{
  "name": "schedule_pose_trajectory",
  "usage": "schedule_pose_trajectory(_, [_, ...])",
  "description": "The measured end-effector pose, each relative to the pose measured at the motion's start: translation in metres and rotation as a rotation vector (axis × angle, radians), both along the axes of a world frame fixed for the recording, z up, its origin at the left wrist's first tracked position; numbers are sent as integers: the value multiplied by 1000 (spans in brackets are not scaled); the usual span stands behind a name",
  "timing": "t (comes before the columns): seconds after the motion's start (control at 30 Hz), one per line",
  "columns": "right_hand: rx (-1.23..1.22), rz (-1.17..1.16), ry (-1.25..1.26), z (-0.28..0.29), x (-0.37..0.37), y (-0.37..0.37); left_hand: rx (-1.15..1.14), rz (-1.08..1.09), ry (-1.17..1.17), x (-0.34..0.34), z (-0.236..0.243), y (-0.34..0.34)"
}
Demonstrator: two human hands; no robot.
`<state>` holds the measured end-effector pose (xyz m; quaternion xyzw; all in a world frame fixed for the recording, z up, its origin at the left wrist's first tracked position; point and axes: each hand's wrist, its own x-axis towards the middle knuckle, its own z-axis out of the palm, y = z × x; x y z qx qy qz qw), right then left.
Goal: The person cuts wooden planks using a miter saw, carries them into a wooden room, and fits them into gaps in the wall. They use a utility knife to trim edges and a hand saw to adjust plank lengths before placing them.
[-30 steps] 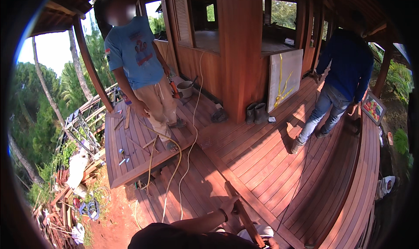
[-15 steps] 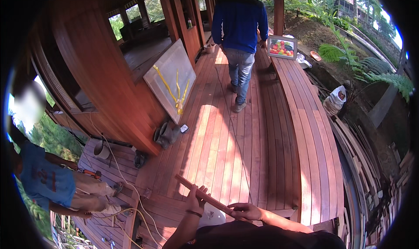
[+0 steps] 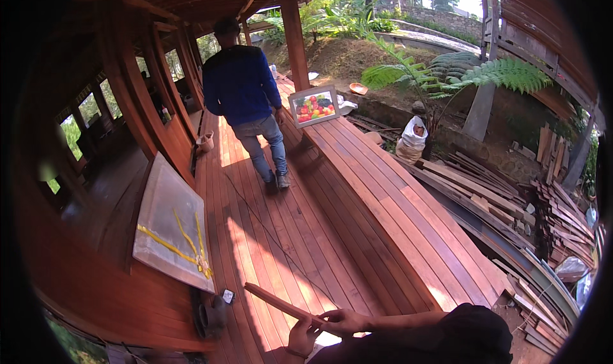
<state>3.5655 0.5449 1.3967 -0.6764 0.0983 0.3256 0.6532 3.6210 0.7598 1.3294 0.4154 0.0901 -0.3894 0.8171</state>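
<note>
A narrow reddish-brown wooden strip [image 3: 278, 301] is held out in front of me, its far end pointing to the forward left. My left hand [image 3: 302, 336] grips it from below, close to its near end. At that same end, the fingers of my right hand [image 3: 345, 322] are bent around the wood, the two hands almost touching. Part of a white thing [image 3: 327, 340] shows beneath them; what it is I cannot make out.
A person in blue [image 3: 246, 96] is on the plank deck ahead. A long wooden bench [image 3: 396, 191] runs along the right, bearing a framed fruit picture [image 3: 314, 107]. At left lean a grey panel [image 3: 172, 220] and dark boots [image 3: 211, 316]. A cord [image 3: 268, 233] crosses the deck.
My view has swung to the right, bringing more of the timber piles into sight. The person at the left has left the picture. The wooden strip stays in both hands, which are closer together.
</note>
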Motion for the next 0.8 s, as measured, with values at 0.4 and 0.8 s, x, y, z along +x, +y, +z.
schedule_pose_trajectory(0.4, [704, -812, 67, -27, 216, -94, 555, -16, -1056, 371, -60, -49])
schedule_pose_trajectory(0.8, [940, -479, 16, 51, 548, -269, 966, -173, -1186, 693, 4, -255])
